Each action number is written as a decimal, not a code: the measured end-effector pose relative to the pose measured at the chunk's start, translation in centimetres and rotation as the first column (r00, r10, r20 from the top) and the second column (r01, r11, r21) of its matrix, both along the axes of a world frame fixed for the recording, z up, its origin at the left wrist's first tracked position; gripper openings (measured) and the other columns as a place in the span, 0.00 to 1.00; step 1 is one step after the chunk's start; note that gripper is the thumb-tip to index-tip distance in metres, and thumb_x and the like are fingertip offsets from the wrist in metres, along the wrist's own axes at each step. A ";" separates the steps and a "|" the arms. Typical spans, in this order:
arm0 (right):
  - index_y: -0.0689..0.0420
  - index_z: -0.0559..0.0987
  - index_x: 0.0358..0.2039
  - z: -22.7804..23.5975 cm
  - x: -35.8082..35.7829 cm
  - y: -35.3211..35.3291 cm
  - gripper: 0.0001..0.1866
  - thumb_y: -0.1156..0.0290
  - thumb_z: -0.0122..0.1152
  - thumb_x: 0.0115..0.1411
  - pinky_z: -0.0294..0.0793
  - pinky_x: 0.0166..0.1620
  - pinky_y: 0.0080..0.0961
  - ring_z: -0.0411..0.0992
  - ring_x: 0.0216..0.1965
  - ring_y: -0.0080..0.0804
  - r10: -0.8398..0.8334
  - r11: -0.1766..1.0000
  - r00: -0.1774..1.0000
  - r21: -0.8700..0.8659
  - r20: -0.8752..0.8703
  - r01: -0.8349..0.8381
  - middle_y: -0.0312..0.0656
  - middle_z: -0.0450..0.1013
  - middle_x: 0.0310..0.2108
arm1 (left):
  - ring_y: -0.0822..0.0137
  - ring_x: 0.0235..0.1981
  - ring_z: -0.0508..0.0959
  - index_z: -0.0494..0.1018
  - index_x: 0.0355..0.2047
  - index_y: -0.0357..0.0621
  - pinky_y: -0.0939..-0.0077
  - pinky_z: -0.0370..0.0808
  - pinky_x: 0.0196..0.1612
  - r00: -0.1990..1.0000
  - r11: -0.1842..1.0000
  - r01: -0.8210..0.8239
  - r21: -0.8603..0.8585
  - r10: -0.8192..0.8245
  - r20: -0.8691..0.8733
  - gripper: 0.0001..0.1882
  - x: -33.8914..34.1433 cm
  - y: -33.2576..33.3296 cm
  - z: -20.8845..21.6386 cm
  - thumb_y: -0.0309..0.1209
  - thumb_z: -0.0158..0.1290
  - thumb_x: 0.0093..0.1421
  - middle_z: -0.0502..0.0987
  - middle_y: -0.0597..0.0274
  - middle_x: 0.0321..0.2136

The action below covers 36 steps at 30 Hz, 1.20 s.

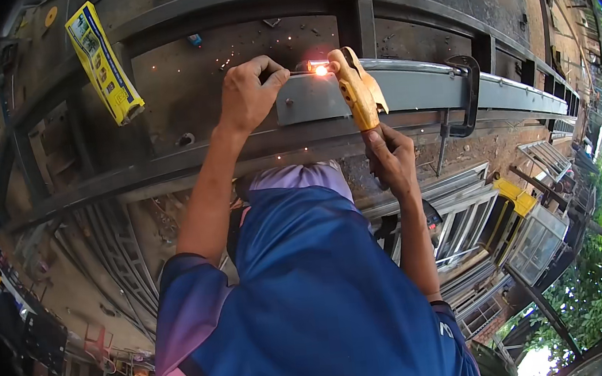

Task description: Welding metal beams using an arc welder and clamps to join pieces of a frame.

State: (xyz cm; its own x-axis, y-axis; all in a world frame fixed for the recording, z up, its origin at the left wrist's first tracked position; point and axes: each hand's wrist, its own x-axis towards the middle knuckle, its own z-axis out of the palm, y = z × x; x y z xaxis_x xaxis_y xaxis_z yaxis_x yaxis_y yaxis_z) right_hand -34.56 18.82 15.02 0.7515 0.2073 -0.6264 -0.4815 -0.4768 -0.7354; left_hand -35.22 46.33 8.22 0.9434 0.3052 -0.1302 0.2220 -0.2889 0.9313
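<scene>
My right hand (390, 155) grips the handle of a yellow welding electrode holder (359, 88), whose head points up at a grey steel bar (422, 87). A short welding rod (303, 71) runs left from the holder, with a bright glowing spot (320, 70) and small sparks at the bar's end. My left hand (247, 94) pinches the rod's free end between thumb and fingers, resting against the bar. Both arms reach up from my blue and purple shirt (312, 289).
A dark steel frame (223, 9) surrounds the bar on a rusty metal worktable (181, 90). A black clamp (469, 93) grips the bar to the right. A yellow packet (103, 62) lies at upper left. Metal window grilles (480, 220) and greenery lie at lower right.
</scene>
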 end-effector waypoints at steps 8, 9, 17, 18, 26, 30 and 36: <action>0.62 0.78 0.37 -1.6 -0.1 -0.9 0.16 0.59 0.57 0.66 0.58 0.17 0.17 0.61 0.14 0.15 0.098 0.994 0.992 -0.054 0.080 -0.094 0.29 0.65 0.17 | 0.74 0.22 0.73 0.78 0.28 0.34 0.75 0.69 0.28 1.000 0.999 -0.005 0.046 0.005 0.007 0.09 -0.1 0.0 0.0 0.29 0.60 0.56 0.75 0.60 0.18; 0.62 0.78 0.37 -1.7 -0.1 -0.9 0.16 0.59 0.57 0.66 0.58 0.17 0.17 0.61 0.14 0.15 0.121 0.990 0.988 -0.078 0.099 -0.114 0.29 0.65 0.17 | 0.74 0.22 0.73 0.78 0.28 0.34 0.75 0.70 0.28 1.000 0.999 -0.002 0.048 0.002 -0.006 0.09 -0.1 0.0 -0.1 0.29 0.60 0.56 0.75 0.59 0.18; 0.65 0.78 0.35 -0.1 0.0 0.4 0.15 0.63 0.57 0.65 0.58 0.21 0.20 0.59 0.17 0.15 0.056 0.994 0.997 -0.094 0.049 -0.052 0.29 0.64 0.17 | 0.72 0.23 0.74 0.78 0.29 0.34 0.72 0.70 0.29 0.997 0.982 0.005 0.190 0.010 -0.075 0.09 -0.4 0.1 -1.3 0.30 0.60 0.56 0.76 0.58 0.19; 0.65 0.78 0.35 0.0 0.1 0.4 0.15 0.63 0.57 0.65 0.58 0.21 0.19 0.59 0.17 0.15 0.055 0.995 0.998 -0.087 0.040 -0.051 0.29 0.64 0.16 | 0.72 0.23 0.74 0.78 0.29 0.34 0.72 0.70 0.29 0.999 0.982 -0.016 0.190 0.025 -0.044 0.09 -0.4 0.0 -1.5 0.30 0.60 0.56 0.77 0.58 0.19; 0.60 0.75 0.33 0.7 -0.9 -2.0 0.18 0.56 0.56 0.66 0.60 0.17 0.17 0.61 0.13 0.17 -0.252 0.959 0.968 0.134 0.008 0.248 0.32 0.67 0.17 | 0.63 0.25 0.79 0.79 0.29 0.37 0.69 0.73 0.31 0.998 0.998 -0.034 0.046 0.036 -0.045 0.10 -0.4 0.6 -1.9 0.32 0.59 0.55 0.79 0.53 0.22; 0.61 0.74 0.35 0.9 -1.5 -5.6 0.18 0.55 0.57 0.66 0.66 0.18 0.17 0.63 0.14 0.19 -0.409 0.907 0.907 0.152 0.098 0.392 0.33 0.67 0.19 | 0.58 0.27 0.81 0.79 0.28 0.39 0.66 0.74 0.32 0.996 0.997 -0.032 0.075 0.038 -0.076 0.09 0.4 1.0 -1.3 0.33 0.59 0.55 0.79 0.50 0.23; 0.55 0.71 0.36 2.5 -3.3 -9.4 0.17 0.54 0.58 0.65 0.64 0.18 0.18 0.65 0.16 0.22 -0.630 0.770 0.771 0.201 0.095 0.605 0.34 0.67 0.20 | 0.64 0.24 0.79 0.77 0.27 0.35 0.70 0.73 0.30 0.990 0.989 -0.027 0.143 0.007 0.140 0.08 3.9 -2.5 1.9 0.30 0.59 0.55 0.78 0.52 0.20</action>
State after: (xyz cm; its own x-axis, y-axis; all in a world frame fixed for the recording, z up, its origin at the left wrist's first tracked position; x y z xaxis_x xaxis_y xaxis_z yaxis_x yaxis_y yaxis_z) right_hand -37.91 9.38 17.53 0.8295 -0.2528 -0.4980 -0.5130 0.0078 -0.8584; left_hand -31.29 43.81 10.16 0.9438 0.3270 0.0486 0.0990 -0.4196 0.9023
